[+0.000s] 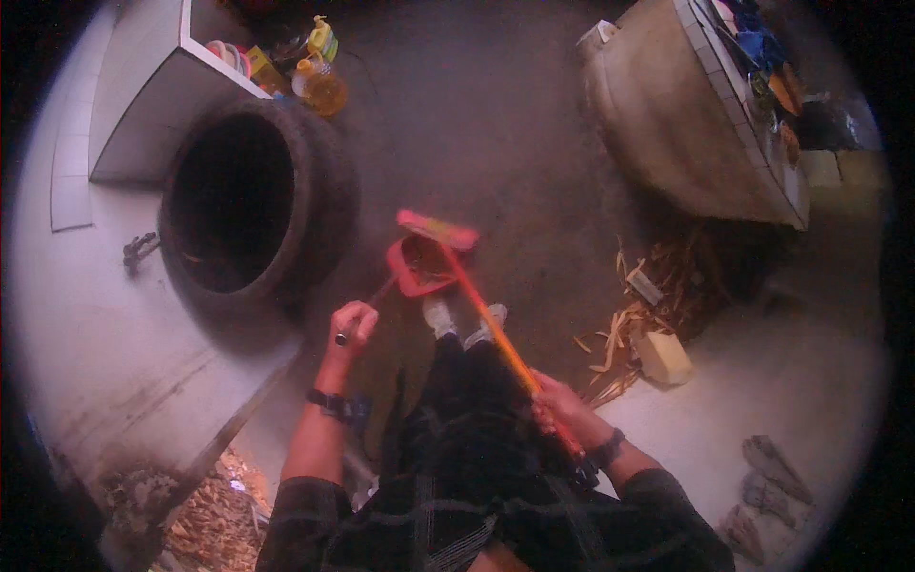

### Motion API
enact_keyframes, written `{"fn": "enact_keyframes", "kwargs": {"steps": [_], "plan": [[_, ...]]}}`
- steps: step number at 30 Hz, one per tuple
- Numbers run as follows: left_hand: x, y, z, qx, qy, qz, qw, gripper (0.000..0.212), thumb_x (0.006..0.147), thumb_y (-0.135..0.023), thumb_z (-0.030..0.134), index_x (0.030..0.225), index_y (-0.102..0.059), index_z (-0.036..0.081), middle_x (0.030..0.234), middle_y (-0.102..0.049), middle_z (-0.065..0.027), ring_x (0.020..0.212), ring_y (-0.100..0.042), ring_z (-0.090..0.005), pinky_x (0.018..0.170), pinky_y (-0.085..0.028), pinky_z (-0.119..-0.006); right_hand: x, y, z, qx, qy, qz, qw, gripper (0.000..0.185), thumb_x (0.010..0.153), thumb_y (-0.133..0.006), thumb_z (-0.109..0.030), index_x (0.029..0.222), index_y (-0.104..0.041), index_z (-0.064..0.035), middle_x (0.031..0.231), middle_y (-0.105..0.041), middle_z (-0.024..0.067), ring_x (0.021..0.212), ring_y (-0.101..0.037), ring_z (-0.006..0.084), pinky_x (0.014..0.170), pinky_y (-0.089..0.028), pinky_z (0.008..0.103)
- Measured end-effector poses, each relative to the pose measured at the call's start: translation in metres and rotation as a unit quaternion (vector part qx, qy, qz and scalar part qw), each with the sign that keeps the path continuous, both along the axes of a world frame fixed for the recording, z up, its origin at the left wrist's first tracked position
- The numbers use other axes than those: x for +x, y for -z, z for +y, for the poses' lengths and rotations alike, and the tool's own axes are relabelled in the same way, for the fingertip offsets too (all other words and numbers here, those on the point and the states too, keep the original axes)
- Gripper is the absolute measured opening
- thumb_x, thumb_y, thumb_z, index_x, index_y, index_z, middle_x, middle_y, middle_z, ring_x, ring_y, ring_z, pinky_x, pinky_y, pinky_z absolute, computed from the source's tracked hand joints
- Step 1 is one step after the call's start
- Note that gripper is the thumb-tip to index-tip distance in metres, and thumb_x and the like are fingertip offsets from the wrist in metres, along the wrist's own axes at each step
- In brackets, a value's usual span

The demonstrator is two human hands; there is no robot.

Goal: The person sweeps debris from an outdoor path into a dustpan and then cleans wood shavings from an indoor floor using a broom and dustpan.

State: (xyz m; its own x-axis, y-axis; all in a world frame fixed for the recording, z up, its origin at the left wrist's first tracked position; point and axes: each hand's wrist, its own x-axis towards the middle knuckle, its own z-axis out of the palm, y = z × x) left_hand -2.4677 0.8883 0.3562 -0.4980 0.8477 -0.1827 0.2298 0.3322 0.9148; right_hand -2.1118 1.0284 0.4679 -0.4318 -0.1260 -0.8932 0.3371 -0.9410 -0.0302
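My left hand [353,326] is closed around the thin handle of a red dustpan [400,270], whose pan is in front of my feet. My right hand [563,407] grips the orange handle of a broom [500,336]. The broom's red head [437,230] is at the far edge of the pan and looks slightly blurred. Some debris seems to lie inside the pan, too dim to identify. Both of my shoes [439,318] show just behind the dustpan on the dark floor.
A large dark round vessel [314,193] stands at the left, with an oil bottle [325,91] and a yellow bottle [323,39] beyond it. Wood strips [613,336] and a pale block [665,357] lie at the right, below a tiled counter [650,107]. Wood chips [211,522] lie lower left.
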Motion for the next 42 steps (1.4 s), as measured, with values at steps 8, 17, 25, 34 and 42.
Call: {"fn": "enact_keyframes", "kwargs": {"steps": [8, 17, 25, 34, 42], "plan": [[-0.009, 0.007, 0.008, 0.002, 0.008, 0.033, 0.999, 0.015, 0.073, -0.059, 0.008, 0.062, -0.053, 0.0, 0.059, -0.052, -0.0105, 0.054, -0.051, -0.0221, 0.053, -0.041, -0.032, 0.016, -0.041, -0.02, 0.056, 0.019, -0.049, 0.997, 0.057, 0.083, -0.041, -0.005, 0.136, -0.026, -0.0164, 0.059, -0.041, 0.0004, 0.043, -0.039, 0.0079, 0.037, -0.035, 0.0192], [-0.011, 0.005, 0.007, 0.004, 0.015, 0.05, 0.999, 0.017, 0.074, -0.059, 0.011, 0.063, -0.054, 0.0, 0.06, -0.053, -0.0108, 0.056, -0.053, -0.0235, 0.054, -0.041, -0.032, 0.019, -0.025, -0.024, 0.02, 0.071, -0.001, 0.997, 0.057, 0.086, -0.04, -0.008, 0.139, -0.022, -0.0196, 0.061, -0.043, 0.0012, 0.042, -0.037, 0.0081, 0.036, -0.033, 0.0211], [-0.008, 0.016, 0.002, 0.014, 0.008, 0.069, 0.997, 0.017, 0.075, -0.058, 0.011, 0.062, -0.052, 0.002, 0.059, -0.053, -0.0105, 0.054, -0.054, -0.0227, 0.051, -0.041, -0.033, -0.014, -0.023, 0.004, 0.133, 0.032, -0.065, 0.988, 0.051, 0.085, -0.044, -0.011, 0.134, -0.03, -0.0163, 0.061, -0.043, 0.0007, 0.044, -0.04, 0.0081, 0.036, -0.035, 0.0206], [-0.008, 0.04, -0.01, 0.009, 0.007, 0.075, 0.997, 0.02, 0.079, -0.058, 0.012, 0.062, -0.051, 0.002, 0.058, -0.053, -0.0033, 0.052, -0.048, -0.0125, 0.05, -0.041, -0.027, -0.009, 0.015, -0.004, 0.144, -0.085, -0.041, 0.985, 0.042, 0.087, -0.042, -0.009, 0.127, -0.035, -0.0168, 0.061, -0.043, 0.0003, 0.043, -0.041, 0.009, 0.036, -0.038, 0.0241], [-0.009, 0.024, -0.001, -0.021, -0.004, 0.071, 0.997, 0.022, 0.076, -0.059, 0.015, 0.06, -0.052, 0.002, 0.059, -0.056, -0.0093, 0.053, -0.054, -0.0179, 0.051, -0.042, -0.03, 0.007, -0.017, -0.027, 0.059, 0.051, 0.007, 0.997, 0.047, 0.086, -0.041, -0.007, 0.131, -0.031, -0.0149, 0.064, -0.042, 0.0009, 0.044, -0.038, 0.0081, 0.038, -0.036, 0.0221]]}}
